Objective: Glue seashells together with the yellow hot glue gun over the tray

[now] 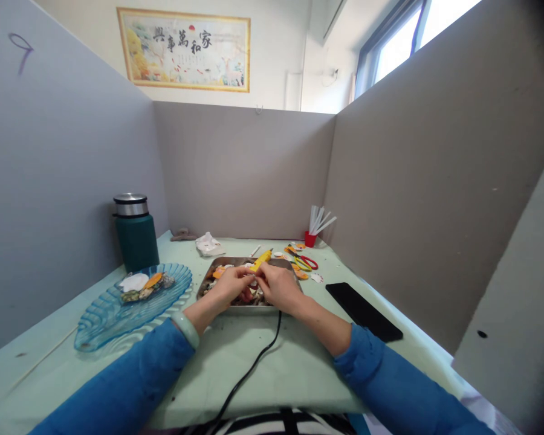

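Note:
Both hands meet over a metal tray [249, 310] of shells and small pieces. My left hand [229, 286] is closed, its fingertips pinched together near those of the right. My right hand [278, 286] is closed too, thumb and forefinger pressed against something small. What sits between the fingertips is too small and covered to make out. Just beyond the fingers a yellow glue gun [262, 260] rests across the tray, partly hidden by my right hand. A black cord [252, 367] runs from the tray toward my body.
To the left are a blue shell-shaped plate [104, 326] bearing shells and a green bottle [137, 241]. Scissors [306, 262], a red cup [310, 240] of white sticks and crumpled white paper [209, 244] lie farther back. A black phone-like slab [365, 311] lies right. Grey partitions [245, 169] enclose the table.

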The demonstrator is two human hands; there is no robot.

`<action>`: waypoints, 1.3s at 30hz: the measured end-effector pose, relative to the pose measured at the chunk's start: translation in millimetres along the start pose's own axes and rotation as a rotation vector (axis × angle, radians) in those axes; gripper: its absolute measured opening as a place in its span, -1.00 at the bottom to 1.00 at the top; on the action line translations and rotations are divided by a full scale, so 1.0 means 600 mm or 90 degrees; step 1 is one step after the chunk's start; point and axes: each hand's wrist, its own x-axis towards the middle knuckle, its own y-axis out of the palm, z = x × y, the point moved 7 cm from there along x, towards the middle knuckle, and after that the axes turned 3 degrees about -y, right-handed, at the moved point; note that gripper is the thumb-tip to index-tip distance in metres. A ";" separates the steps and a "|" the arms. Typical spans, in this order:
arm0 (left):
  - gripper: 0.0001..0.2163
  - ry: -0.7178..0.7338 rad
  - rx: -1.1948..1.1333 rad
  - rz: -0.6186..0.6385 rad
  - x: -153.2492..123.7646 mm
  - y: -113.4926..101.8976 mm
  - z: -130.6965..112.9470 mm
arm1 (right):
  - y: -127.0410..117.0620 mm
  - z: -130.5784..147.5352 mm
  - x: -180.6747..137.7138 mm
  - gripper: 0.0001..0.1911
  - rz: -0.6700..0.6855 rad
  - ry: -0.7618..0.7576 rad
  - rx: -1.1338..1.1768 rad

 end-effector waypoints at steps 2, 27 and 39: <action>-0.76 -0.001 -0.003 0.001 0.001 0.000 0.002 | 0.000 0.000 0.000 -0.90 0.000 -0.001 -0.001; -0.82 -0.005 0.027 0.009 -0.005 0.004 -0.004 | 0.004 0.001 0.001 -0.88 0.015 0.000 -0.022; -0.82 -0.008 0.030 0.011 -0.005 0.005 -0.004 | 0.004 0.002 0.001 -0.88 0.032 0.009 -0.030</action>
